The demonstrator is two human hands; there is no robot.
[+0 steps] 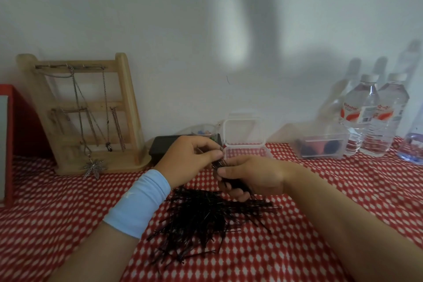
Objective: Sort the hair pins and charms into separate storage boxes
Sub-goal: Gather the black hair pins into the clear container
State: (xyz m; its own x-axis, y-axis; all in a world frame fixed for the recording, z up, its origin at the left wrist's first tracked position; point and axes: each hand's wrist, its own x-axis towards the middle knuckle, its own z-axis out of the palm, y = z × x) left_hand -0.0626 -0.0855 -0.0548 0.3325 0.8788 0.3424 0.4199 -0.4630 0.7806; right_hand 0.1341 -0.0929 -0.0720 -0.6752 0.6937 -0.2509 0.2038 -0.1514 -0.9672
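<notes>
A big heap of black hair pins lies on the red-and-white cloth in front of me. My right hand grips a bundle of hair pins just above the heap. My left hand, with a light blue wristband, pinches the top ends of that same bundle. Right behind my hands stands a small clear storage box with its lid up. A small clear jar with coloured charms sits further back, partly hidden by my left hand.
A wooden jewellery stand with chains and a leaf pendant stands at the back left, beside a red frame. A black box lies behind my left hand. Another clear container and water bottles stand at the back right.
</notes>
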